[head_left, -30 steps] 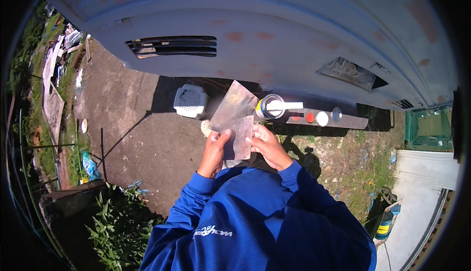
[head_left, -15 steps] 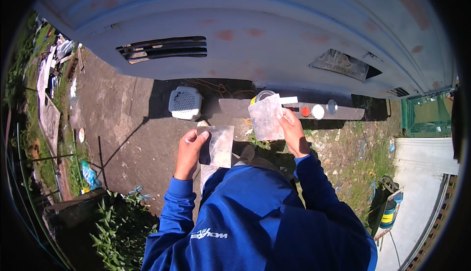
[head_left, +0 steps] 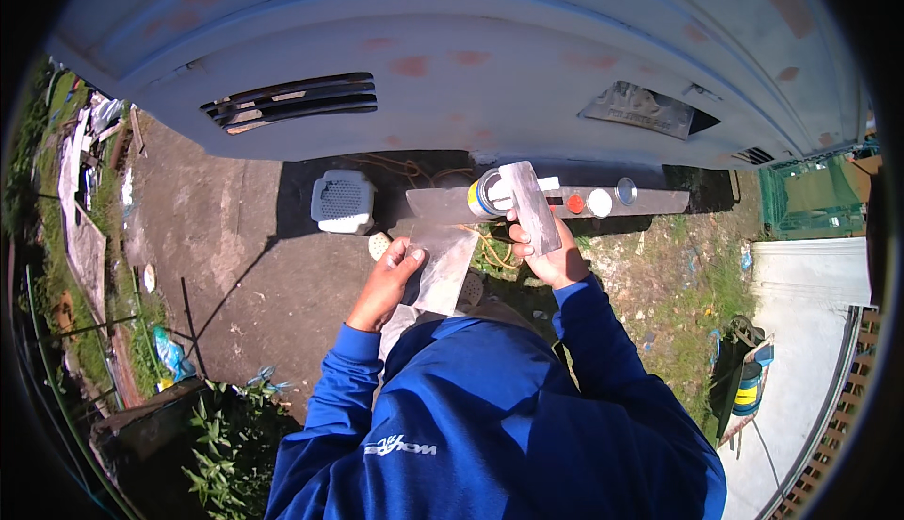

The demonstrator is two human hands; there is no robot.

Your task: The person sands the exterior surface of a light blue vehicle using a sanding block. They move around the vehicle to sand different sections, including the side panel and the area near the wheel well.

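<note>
My left hand is closed on a thin, square, greyish putty spreader, its thumb on the near corner. My right hand grips a second putty spreader, which is tilted so that its face looks narrow. This one stands above and to the right of the first, and the two are apart. Just behind the right spreader is a large tin with a yellow and blue side, partly hidden by it.
A long grey board carries a red round piece, a white lid and a small round tin. Left of it stands a white perforated stool. Ahead rises a grey vehicle panel with reddish patches. An orange cord lies below the board.
The right spreader has turned from facing flat to a steep, narrow tilt and risen slightly. My left hand has shifted right, tilting its spreader, and the two spreaders are closer together.
</note>
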